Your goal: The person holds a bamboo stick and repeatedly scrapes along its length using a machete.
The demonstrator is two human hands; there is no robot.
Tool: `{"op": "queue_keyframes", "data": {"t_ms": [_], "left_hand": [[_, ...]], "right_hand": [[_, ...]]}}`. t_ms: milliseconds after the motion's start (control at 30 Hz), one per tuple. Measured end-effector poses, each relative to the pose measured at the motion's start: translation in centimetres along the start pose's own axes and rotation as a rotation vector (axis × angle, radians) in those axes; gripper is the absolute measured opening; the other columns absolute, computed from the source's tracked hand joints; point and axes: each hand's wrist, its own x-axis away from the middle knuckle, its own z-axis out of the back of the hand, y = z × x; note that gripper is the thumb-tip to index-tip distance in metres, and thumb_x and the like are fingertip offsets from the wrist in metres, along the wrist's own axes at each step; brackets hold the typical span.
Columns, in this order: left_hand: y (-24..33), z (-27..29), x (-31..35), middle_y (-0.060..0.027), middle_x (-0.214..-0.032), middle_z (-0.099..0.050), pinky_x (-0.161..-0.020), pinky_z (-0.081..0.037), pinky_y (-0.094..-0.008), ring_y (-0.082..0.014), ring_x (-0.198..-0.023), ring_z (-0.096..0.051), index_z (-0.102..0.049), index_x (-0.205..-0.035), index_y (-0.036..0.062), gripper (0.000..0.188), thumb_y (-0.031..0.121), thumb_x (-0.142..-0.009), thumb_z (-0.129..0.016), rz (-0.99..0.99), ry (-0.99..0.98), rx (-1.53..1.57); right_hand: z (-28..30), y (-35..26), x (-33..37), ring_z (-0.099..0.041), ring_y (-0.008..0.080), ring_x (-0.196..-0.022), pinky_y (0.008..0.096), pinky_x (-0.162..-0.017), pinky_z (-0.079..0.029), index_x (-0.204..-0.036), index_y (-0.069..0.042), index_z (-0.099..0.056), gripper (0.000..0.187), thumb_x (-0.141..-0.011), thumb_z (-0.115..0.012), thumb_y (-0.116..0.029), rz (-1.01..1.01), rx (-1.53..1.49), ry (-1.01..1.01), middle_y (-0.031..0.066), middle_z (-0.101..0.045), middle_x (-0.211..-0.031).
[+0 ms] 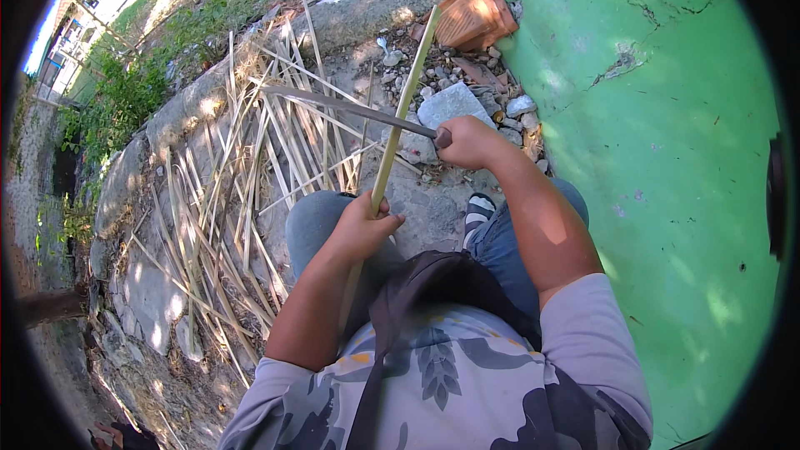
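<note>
My left hand [360, 229] is closed around a long pale green bamboo strip [404, 108], which slants up and away to the right. The strip's lower end passes back beside my left forearm. In my right hand [472, 143] is the dark handle of a machete [346, 106], its long blade pointing to the left. Blade and strip cross in this view, above my left fist; whether they touch I cannot tell. Beyond and left of my knees lies a loose heap of thin, dry bamboo strips [242, 167] on the stone ground.
At the far middle are stacked orange clay tiles [475, 21], with rubble and a pale concrete block [454, 108] nearer me. A green painted surface [667, 158] spans the right side. A low stone kerb [187, 108] borders the heap, with green plants [125, 100] behind it.
</note>
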Motion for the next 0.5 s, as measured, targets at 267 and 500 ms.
{"op": "queue_keyframes", "data": {"t_ms": [267,500], "left_hand": [[0.0,0.0,0.2,-0.0012,-0.077,-0.055,-0.06,-0.046,-0.0298,-0.0106,-0.069,-0.052,-0.051,-0.094,0.0053,0.035,0.02,-0.086,-0.082,0.042,0.01,-0.023],[0.3,0.3,0.2,-0.0016,-0.078,-0.055,-0.061,-0.046,-0.03,-0.011,-0.07,-0.053,-0.051,-0.093,0.0056,0.035,0.02,-0.086,-0.082,0.018,-0.017,0.014]], "right_hand": [[-1.9,-3.8,2.0,-0.068,0.0384,-0.079,0.0457,-0.074,-0.054,-0.09,-0.01,-0.073,0.019,-0.076,-0.069,-0.021,0.19,0.075,0.042,0.0173,-0.07,-0.081],[-0.6,0.5,-0.2,-0.067,0.0381,-0.076,0.0457,-0.071,-0.052,-0.087,-0.006,-0.07,0.018,-0.077,-0.069,-0.021,0.024,-0.079,0.082,0.0197,-0.069,-0.079]]}}
